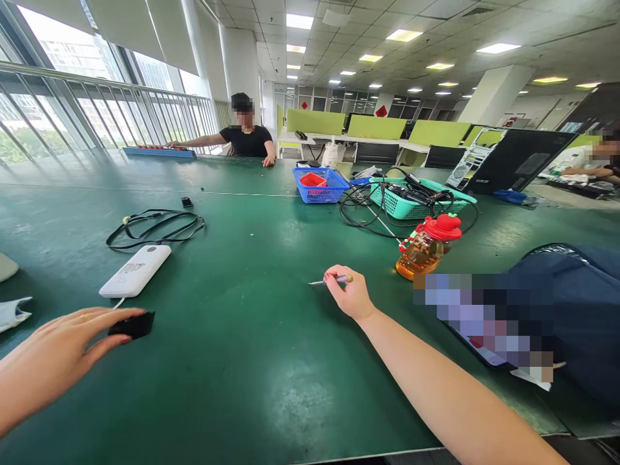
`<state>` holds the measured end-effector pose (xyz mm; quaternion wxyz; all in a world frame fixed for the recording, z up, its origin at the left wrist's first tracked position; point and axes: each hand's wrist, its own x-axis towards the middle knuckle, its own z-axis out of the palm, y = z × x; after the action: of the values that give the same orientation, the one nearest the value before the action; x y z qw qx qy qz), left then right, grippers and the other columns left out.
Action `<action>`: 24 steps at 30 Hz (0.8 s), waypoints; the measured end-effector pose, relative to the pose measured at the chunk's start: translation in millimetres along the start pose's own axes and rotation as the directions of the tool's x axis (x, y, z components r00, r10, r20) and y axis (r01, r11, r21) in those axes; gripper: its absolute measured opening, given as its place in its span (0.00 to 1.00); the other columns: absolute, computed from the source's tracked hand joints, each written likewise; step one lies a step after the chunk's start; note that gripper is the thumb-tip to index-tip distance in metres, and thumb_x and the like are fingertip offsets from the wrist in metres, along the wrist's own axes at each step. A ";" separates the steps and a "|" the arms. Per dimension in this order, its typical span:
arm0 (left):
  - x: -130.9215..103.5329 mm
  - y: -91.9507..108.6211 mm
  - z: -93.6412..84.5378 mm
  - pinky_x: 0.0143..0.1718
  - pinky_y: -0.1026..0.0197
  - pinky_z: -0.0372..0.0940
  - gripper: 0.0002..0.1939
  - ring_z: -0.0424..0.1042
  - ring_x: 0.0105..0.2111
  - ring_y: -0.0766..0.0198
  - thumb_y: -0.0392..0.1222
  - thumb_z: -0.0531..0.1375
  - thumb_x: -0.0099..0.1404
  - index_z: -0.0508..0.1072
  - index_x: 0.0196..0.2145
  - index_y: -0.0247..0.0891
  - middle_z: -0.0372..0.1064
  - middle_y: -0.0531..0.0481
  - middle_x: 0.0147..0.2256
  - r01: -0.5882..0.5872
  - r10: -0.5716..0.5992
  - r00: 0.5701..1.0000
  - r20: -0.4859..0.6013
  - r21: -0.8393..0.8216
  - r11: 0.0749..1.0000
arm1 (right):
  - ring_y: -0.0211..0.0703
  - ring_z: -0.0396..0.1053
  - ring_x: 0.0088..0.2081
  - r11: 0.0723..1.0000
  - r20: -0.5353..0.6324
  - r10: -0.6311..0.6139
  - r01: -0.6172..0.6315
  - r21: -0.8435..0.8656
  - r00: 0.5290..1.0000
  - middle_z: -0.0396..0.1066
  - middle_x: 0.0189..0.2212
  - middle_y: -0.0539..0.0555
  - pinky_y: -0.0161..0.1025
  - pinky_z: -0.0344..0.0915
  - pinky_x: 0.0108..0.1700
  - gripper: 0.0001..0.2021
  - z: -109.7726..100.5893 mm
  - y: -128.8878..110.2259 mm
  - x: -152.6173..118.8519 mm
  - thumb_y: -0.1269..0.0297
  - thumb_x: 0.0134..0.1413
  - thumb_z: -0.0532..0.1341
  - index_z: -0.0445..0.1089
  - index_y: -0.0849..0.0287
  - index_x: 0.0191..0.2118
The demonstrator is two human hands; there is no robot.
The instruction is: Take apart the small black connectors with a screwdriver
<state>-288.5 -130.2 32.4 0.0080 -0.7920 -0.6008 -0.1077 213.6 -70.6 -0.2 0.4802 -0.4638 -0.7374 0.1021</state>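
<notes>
My left hand (80, 332) pinches a small flat black piece (133, 325) between thumb and fingers, just above the green table at the left. What kind of part it is, I cannot tell. In the middle of the view my right hand (349, 294) is closed round a small screwdriver (345, 279), its thin metal tip pointing left over the bare tabletop. The two hands are well apart. Beyond my left hand lies a white power bank (136, 271) with a cable at its near end. A little black block (186, 202) rests farther back.
A looped black cable (145, 240) lies behind the power bank. To the right stand a bottle with a red lid (426, 248), a blue basket (322, 192) and a teal basket (397, 205) full of cords. Dark cloth (576, 323) covers the right side. A person (247, 139) sits across the table.
</notes>
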 end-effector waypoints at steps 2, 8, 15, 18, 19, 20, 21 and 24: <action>27.4 48.3 -16.7 0.51 0.47 0.64 0.21 0.74 0.45 0.53 0.61 0.51 0.64 0.72 0.51 0.60 0.76 0.64 0.46 -0.065 0.069 0.994 -0.081 0.047 0.997 | 0.42 0.68 0.29 1.000 -0.006 0.002 -0.002 -0.004 1.000 0.72 0.24 0.51 0.39 0.66 0.35 0.12 -0.1 -0.1 -0.3 0.61 0.59 0.53 0.68 0.55 0.27; 115.6 192.0 -4.3 0.52 0.53 0.62 0.17 0.73 0.48 0.56 0.51 0.55 0.67 0.72 0.52 0.52 0.76 0.53 0.47 -0.353 0.355 0.933 0.060 -0.045 0.935 | 0.40 0.69 0.27 0.999 0.058 0.034 -0.034 -0.002 0.998 0.71 0.24 0.50 0.37 0.65 0.33 0.13 -5.7 -0.9 -0.6 0.60 0.60 0.53 0.69 0.55 0.28; 178.2 250.3 59.3 0.46 0.52 0.64 0.24 0.74 0.43 0.50 0.51 0.56 0.67 0.67 0.58 0.42 0.76 0.40 0.40 -0.262 0.260 0.964 0.049 0.028 0.965 | 0.43 0.72 0.32 0.992 0.074 0.053 -0.044 -0.118 0.996 0.76 0.29 0.49 0.40 0.66 0.38 0.09 -3.3 2.5 0.8 0.62 0.59 0.56 0.72 0.53 0.31; 185.7 249.5 73.4 0.47 0.50 0.64 0.32 0.73 0.44 0.49 0.52 0.59 0.65 0.60 0.63 0.40 0.76 0.40 0.41 -0.190 0.191 0.982 0.007 -0.056 0.980 | 0.45 0.74 0.37 0.991 0.043 0.051 -0.045 -0.128 0.998 0.78 0.36 0.51 0.42 0.67 0.42 0.08 0.5 2.2 0.7 0.65 0.57 0.57 0.74 0.52 0.37; 186.9 247.3 77.5 0.49 0.50 0.64 0.33 0.72 0.46 0.49 0.52 0.60 0.64 0.60 0.63 0.41 0.76 0.41 0.42 -0.181 0.182 0.983 -0.005 -0.116 0.977 | 0.46 0.75 0.39 0.991 0.041 0.038 -0.032 -0.132 0.998 0.78 0.38 0.52 0.43 0.67 0.44 0.08 1.0 0.8 0.4 0.66 0.57 0.57 0.74 0.52 0.39; 187.8 244.5 81.5 0.51 0.50 0.63 0.33 0.71 0.48 0.49 0.51 0.62 0.63 0.60 0.63 0.42 0.76 0.42 0.44 -0.179 0.181 0.983 -0.009 -0.183 0.967 | 0.46 0.74 0.40 0.990 0.043 0.016 -0.010 -0.140 0.999 0.78 0.39 0.53 0.45 0.67 0.46 0.09 0.9 -1.3 0.1 0.66 0.57 0.57 0.73 0.52 0.41; 188.5 241.3 85.2 0.53 0.50 0.63 0.34 0.70 0.50 0.50 0.51 0.63 0.62 0.60 0.63 0.43 0.76 0.44 0.45 -0.179 0.184 0.983 -0.005 -0.250 0.952 | 0.47 0.74 0.41 0.989 0.045 -0.011 0.017 -0.149 0.999 0.78 0.40 0.53 0.46 0.66 0.47 0.09 0.3 -4.2 -0.3 0.66 0.58 0.57 0.73 0.52 0.42; 190.0 232.4 93.6 0.56 0.51 0.61 0.36 0.67 0.53 0.52 0.48 0.66 0.59 0.60 0.62 0.45 0.76 0.49 0.47 -0.171 0.198 0.980 0.028 -0.394 0.903 | 0.44 0.73 0.36 0.979 0.053 -0.124 0.131 -0.157 0.991 0.78 0.34 0.51 0.50 0.61 0.53 0.06 -3.3 -15.7 -2.2 0.65 0.59 0.57 0.72 0.52 0.38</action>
<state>-3.4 -1.0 2.4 -0.1596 -0.8342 -0.4896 -0.1971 207.2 -81.9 9.5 0.4309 -0.4505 -0.7816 0.0216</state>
